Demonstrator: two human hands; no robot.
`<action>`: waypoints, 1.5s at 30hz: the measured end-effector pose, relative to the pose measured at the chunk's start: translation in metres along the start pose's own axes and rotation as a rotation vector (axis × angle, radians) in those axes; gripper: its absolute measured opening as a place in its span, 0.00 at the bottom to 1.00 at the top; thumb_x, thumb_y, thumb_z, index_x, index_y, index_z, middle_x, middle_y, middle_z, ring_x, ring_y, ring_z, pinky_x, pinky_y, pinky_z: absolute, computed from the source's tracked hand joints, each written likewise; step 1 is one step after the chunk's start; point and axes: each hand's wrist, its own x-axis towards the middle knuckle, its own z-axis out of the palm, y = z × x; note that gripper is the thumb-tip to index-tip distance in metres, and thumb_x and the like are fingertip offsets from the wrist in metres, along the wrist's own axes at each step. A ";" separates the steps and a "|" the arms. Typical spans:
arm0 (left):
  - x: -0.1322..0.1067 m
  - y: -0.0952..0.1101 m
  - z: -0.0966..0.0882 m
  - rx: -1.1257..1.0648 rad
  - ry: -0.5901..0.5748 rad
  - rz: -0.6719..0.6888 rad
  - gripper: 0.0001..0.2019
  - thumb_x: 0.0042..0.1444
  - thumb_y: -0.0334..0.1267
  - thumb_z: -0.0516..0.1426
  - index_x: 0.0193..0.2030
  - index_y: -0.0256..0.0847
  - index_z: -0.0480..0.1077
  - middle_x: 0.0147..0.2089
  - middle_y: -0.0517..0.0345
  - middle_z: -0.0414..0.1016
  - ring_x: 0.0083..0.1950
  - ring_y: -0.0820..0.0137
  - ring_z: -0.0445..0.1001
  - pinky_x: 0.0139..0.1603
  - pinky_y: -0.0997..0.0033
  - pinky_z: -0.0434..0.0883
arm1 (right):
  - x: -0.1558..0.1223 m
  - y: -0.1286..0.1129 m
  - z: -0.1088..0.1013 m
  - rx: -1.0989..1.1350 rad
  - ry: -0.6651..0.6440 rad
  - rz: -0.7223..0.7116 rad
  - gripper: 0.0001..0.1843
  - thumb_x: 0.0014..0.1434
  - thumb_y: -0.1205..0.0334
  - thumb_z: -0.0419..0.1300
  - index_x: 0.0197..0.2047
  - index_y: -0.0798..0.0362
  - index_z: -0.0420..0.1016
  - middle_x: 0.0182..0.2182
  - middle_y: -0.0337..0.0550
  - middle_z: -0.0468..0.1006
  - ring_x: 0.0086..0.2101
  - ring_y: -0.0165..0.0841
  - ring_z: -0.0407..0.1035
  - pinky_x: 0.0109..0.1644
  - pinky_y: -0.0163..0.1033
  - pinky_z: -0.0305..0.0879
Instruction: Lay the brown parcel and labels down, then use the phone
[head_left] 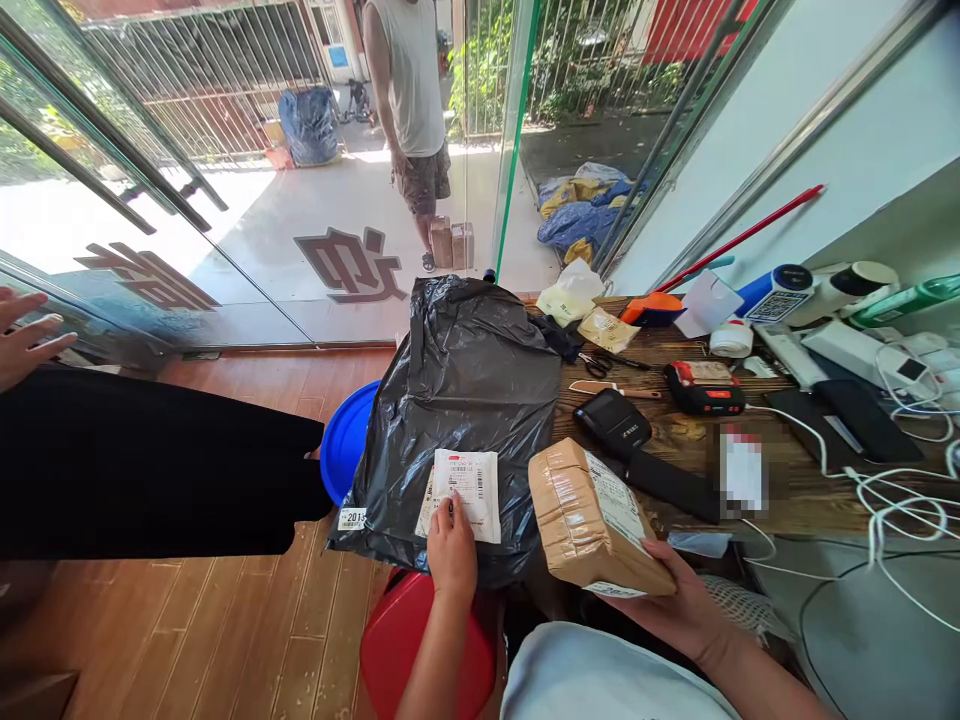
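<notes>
Wood desk [795, 490] by glass doors. Right hand [679, 605] gripping one box [592, 520]; left hand [452, 548] pressing one label [466, 492] on one black bag [465, 400].

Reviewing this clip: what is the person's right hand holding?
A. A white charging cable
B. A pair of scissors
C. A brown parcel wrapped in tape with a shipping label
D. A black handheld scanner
C: the right hand supports the brown taped parcel from beneath, while the left hand rests on the white labelled packet lying on the black plastic bag.
</notes>
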 end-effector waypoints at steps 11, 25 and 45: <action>0.002 0.000 0.001 0.151 0.016 0.055 0.22 0.58 0.27 0.47 0.60 0.31 0.60 0.54 0.41 0.68 0.52 0.59 0.66 0.54 0.59 0.67 | 0.003 0.008 0.007 -0.005 0.060 0.085 0.11 0.44 0.58 0.63 0.33 0.52 0.75 0.28 0.44 0.83 0.32 0.40 0.76 0.41 0.44 0.72; 0.001 -0.003 0.000 0.084 0.014 0.101 0.26 0.56 0.24 0.47 0.58 0.52 0.63 0.51 0.46 0.63 0.50 0.59 0.65 0.52 0.56 0.68 | 0.047 0.014 0.020 -0.427 0.106 -0.240 0.20 0.37 0.57 0.67 0.37 0.50 0.76 0.36 0.43 0.83 0.45 0.46 0.72 0.55 0.51 0.63; -0.034 -0.016 -0.034 -0.245 0.331 0.119 0.16 0.58 0.32 0.50 0.54 0.45 0.63 0.51 0.48 0.63 0.52 0.61 0.66 0.51 0.53 0.69 | 0.047 -0.071 -0.117 -0.538 0.868 -0.757 0.28 0.36 0.38 0.58 0.35 0.50 0.68 0.37 0.45 0.76 0.41 0.45 0.72 0.40 0.46 0.70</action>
